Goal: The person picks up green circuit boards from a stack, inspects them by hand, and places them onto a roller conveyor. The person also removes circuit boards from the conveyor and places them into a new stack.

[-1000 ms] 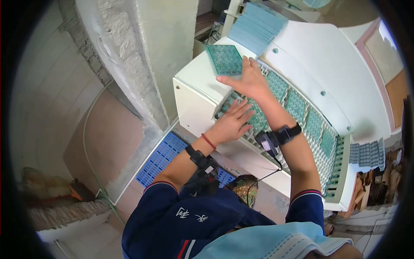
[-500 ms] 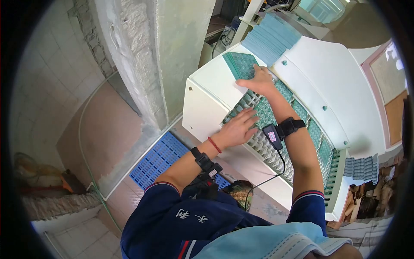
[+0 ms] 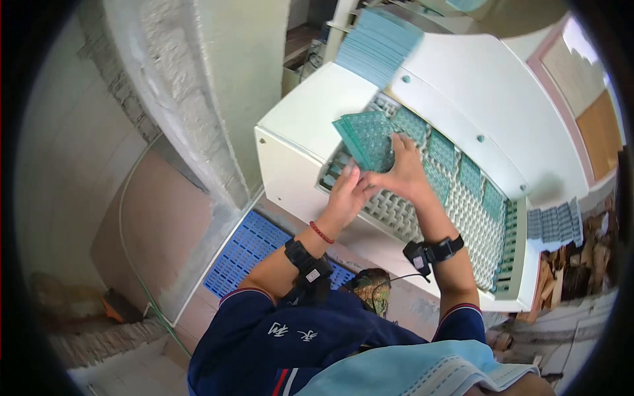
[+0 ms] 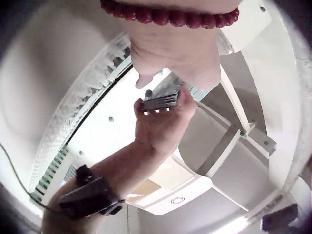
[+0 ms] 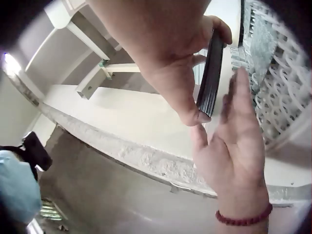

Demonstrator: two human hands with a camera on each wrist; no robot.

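My right hand (image 3: 406,173) grips a small stack of green patterned glass tiles (image 3: 370,135), thumb on the near edge and fingers on the far one. In the right wrist view the stack (image 5: 212,73) shows edge-on, several thin layers pressed together. My left hand (image 3: 345,198) is close beside the stack's near corner. Its fingers (image 5: 241,97) are extended and its palm faces the tiles. Below both hands runs a conveyor of pale plastic links (image 3: 462,221), where more green tiles (image 3: 441,150) lie in a row.
The machine's white end cover (image 3: 297,119) lies left of the conveyor. Behind it stands a pile of light blue sheets (image 3: 378,47). Grey stacked pieces (image 3: 555,224) sit at the far right end. A blue plastic pallet (image 3: 246,247) lies on the floor beside a rough concrete pillar (image 3: 191,99).
My right hand took the tile stack from the white cover and brought it toward me, over the conveyor. My left hand moved from the conveyor's tiles to beside the stack.
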